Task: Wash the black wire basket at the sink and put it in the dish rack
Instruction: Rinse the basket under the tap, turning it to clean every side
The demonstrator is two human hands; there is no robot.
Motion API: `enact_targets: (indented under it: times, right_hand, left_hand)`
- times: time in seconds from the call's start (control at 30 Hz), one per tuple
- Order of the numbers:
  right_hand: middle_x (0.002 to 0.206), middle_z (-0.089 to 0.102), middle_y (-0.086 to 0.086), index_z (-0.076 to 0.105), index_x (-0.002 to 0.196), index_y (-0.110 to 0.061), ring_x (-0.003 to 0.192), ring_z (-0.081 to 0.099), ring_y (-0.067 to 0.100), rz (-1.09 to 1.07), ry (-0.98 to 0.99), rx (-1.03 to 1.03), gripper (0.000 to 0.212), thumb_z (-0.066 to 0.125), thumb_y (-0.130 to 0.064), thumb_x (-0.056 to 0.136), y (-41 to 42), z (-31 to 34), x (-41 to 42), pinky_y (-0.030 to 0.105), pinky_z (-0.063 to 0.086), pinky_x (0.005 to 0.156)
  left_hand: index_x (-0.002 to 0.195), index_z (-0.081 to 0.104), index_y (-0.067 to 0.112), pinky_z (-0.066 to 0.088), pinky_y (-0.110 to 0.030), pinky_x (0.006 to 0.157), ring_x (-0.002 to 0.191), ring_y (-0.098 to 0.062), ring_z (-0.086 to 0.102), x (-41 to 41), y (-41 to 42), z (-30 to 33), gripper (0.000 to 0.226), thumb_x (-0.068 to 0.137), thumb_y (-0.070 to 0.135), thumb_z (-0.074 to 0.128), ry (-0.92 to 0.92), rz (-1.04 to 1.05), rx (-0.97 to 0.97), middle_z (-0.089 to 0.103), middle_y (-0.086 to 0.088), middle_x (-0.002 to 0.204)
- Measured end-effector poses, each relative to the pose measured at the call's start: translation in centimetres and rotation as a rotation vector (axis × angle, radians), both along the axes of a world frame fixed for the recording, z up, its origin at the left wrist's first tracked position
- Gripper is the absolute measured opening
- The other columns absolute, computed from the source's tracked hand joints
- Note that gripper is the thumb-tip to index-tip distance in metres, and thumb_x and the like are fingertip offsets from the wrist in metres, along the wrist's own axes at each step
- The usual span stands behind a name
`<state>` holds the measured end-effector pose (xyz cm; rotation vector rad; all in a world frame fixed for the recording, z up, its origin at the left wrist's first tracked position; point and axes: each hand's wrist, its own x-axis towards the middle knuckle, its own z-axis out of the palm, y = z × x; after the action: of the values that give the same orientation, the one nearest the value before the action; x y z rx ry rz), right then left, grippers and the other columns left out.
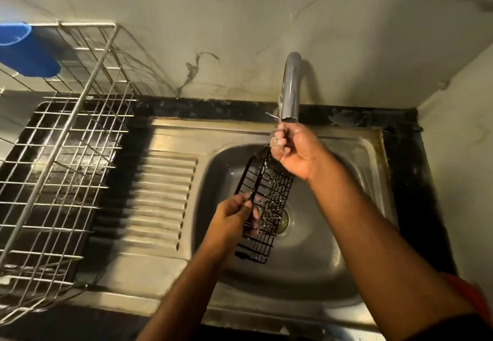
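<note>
Head view, looking down over the sink [354,148]. I see the black wire basket [262,202] held in the air over the basin, long axis running from the tap end toward me, tilted so one long side faces left. Wet, with bright droplets on the wires.

Right hand [296,151]: up at the far end of the basket, directly under the mouth of the tap [289,87]. Fingers curled and pressed together around the basket's top wire; the far end of the basket disappears into that fist. Fingertips look wet.

Left hand [234,218]: lower, on the basket's left long edge. Thumb and fingers pinch the rim wire about midway along; some fingers show behind the mesh. Motion blur here, so I cannot tell exactly how many fingers are wrapped.

Basket's near end hangs free below the left hand, above the basin floor, just left of the drain [284,220].

Dish rack [64,138] stands well apart to the left, on the counter beyond the ribbed drainboard [160,188]. A blue cup [26,50] sits at its far left corner.
</note>
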<state>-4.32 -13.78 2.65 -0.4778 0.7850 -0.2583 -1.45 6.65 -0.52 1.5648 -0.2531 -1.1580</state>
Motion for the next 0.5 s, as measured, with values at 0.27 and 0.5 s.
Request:
enact_targets:
  times: [0.27, 0.5]
  right_hand:
    - [0.074, 0.062, 0.004, 0.061, 0.088, -0.009, 0.059, 0.057, 0.009, 0.163, 0.237, -0.455, 0.024, 0.046, -0.018, 0.104, -0.1, 1.0, -1.3, 0.018, 0.048, 0.053]
    - [0.069, 0.061, 0.003, 0.061, 0.084, -0.008, 0.057, 0.054, 0.009, 0.160, 0.175, -0.422, 0.025, 0.046, -0.014, 0.103, 0.0, 1.6, -0.7, 0.017, 0.045, 0.050]
  left_hand:
    - [0.114, 0.065, -0.002, 0.048, -0.024, 0.049, 0.056, -0.010, 0.051, 1.0, -0.9, -0.4, 0.026, 0.106, 0.005, 0.042, 0.076, -0.005, -0.074, 0.058, -0.004, 0.069]
    - [0.114, 0.064, -0.005, 0.045, -0.024, 0.048, 0.055, -0.011, 0.052, 0.9, -1.2, -0.7, 0.025, 0.105, 0.003, 0.042, 0.084, 0.002, -0.083, 0.059, -0.003, 0.066]
